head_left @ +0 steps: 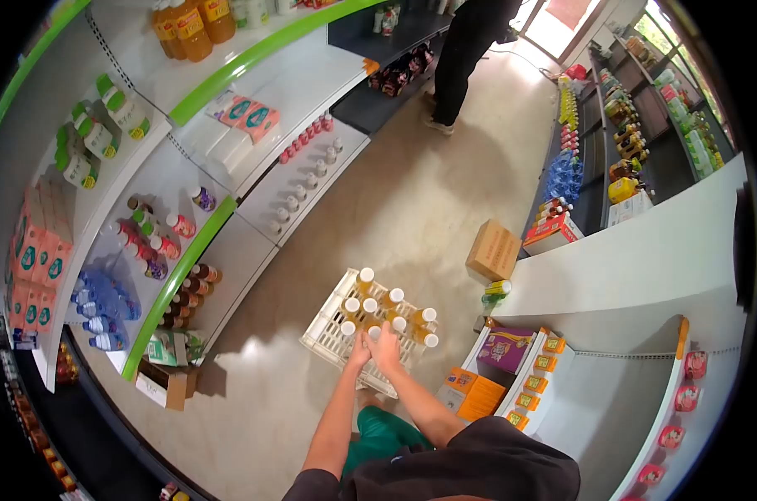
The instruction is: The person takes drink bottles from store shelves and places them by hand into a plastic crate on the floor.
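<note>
A white plastic crate [317, 332] rests on the floor just in front of me. Several bottles with white caps and yellowish contents [419, 326] stand upright in it. My left hand [359, 351] and my right hand [384, 346] are close together over the crate's near side, by the bottles at the near edge. The fingers of both hands look bent inward around the neck area of a near bottle, but whether they grip it is too small to tell.
Shelves [220, 179] with bottles and tissue packs line the left. Another person in dark trousers [455, 71] stands farther up the aisle. A cardboard box [493, 250] sits on the floor at right, near shelves and a unit with orange boxes [476, 395].
</note>
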`<move>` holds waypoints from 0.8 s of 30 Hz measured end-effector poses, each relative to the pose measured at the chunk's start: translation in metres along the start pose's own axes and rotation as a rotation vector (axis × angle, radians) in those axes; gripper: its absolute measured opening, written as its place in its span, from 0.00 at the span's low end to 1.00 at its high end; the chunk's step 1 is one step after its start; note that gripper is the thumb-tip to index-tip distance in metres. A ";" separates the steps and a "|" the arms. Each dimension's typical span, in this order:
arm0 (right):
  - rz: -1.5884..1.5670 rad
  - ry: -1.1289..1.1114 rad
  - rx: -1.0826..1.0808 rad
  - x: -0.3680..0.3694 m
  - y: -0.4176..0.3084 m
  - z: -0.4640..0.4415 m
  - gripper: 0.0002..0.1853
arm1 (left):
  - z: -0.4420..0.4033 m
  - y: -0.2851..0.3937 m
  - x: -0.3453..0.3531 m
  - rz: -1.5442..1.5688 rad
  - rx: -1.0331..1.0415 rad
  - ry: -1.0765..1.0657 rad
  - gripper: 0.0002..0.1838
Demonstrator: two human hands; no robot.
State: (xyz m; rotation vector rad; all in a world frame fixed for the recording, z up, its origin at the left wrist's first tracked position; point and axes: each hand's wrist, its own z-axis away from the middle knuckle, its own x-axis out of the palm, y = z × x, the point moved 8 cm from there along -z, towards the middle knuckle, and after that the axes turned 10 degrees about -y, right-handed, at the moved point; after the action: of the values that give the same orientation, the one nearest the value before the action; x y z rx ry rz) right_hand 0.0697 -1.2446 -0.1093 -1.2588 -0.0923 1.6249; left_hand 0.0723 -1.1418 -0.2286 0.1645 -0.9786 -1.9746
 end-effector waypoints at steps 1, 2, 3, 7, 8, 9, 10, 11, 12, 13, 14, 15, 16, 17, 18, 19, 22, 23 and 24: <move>0.008 0.001 -0.007 0.001 -0.003 0.004 0.25 | 0.004 0.000 0.001 -0.010 0.013 -0.006 0.42; 0.005 0.026 -0.031 -0.001 -0.006 -0.003 0.25 | -0.001 0.008 0.001 -0.049 0.019 0.006 0.40; 0.004 0.033 -0.041 0.003 -0.002 -0.002 0.24 | 0.002 0.007 0.001 -0.089 0.013 0.019 0.39; 0.013 0.057 -0.039 0.004 0.000 -0.003 0.21 | -0.017 -0.016 -0.008 -0.168 0.164 0.009 0.35; 0.026 0.065 -0.030 0.003 -0.003 -0.002 0.21 | 0.002 -0.011 -0.006 -0.167 0.128 -0.013 0.30; 0.013 0.079 -0.037 0.000 -0.006 0.000 0.21 | 0.021 -0.010 -0.005 -0.166 0.088 -0.033 0.26; 0.017 0.084 -0.027 -0.002 -0.007 0.002 0.21 | 0.038 -0.010 -0.007 -0.180 0.097 -0.030 0.26; 0.023 0.086 -0.015 -0.003 -0.008 0.007 0.21 | 0.056 -0.016 -0.009 -0.130 0.078 -0.044 0.24; 0.020 0.056 0.004 -0.002 -0.007 0.010 0.23 | 0.067 -0.027 -0.011 -0.080 0.059 -0.061 0.21; 0.012 0.065 0.006 -0.002 -0.008 0.018 0.23 | 0.082 -0.037 -0.019 -0.154 0.056 -0.067 0.21; -0.025 0.065 -0.007 -0.006 -0.010 0.019 0.25 | 0.089 -0.047 -0.030 -0.229 0.067 -0.079 0.20; -0.064 0.063 -0.013 -0.007 -0.011 0.026 0.27 | 0.098 -0.083 -0.052 -0.237 0.082 -0.043 0.19; -0.068 0.097 -0.016 -0.010 -0.011 0.030 0.27 | 0.098 -0.106 -0.073 -0.244 0.110 -0.012 0.18; -0.062 0.131 -0.058 -0.009 -0.006 0.040 0.28 | 0.122 -0.115 -0.088 -0.175 0.051 0.027 0.18; -0.054 0.160 -0.104 -0.006 -0.005 0.050 0.29 | 0.146 -0.127 -0.105 -0.060 0.036 0.062 0.17; -0.053 0.189 -0.114 -0.007 -0.003 0.058 0.29 | 0.162 -0.148 -0.126 -0.067 -0.023 0.114 0.17; -0.099 0.150 -0.166 -0.002 0.010 0.088 0.26 | 0.217 -0.177 -0.177 -0.093 -0.133 0.249 0.16; -0.157 0.047 -0.112 0.009 0.024 0.100 0.25 | 0.241 -0.195 -0.197 -0.091 -0.203 0.302 0.16; -0.212 -0.065 -0.058 0.025 0.037 0.116 0.24 | 0.264 -0.214 -0.215 -0.083 -0.279 0.359 0.16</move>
State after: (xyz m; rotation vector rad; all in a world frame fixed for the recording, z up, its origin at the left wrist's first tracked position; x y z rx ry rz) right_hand -0.0397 -1.1867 -0.0963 -1.1976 -0.3053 1.4883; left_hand -0.0658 -0.7642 -0.2514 0.3925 -0.4677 -2.0419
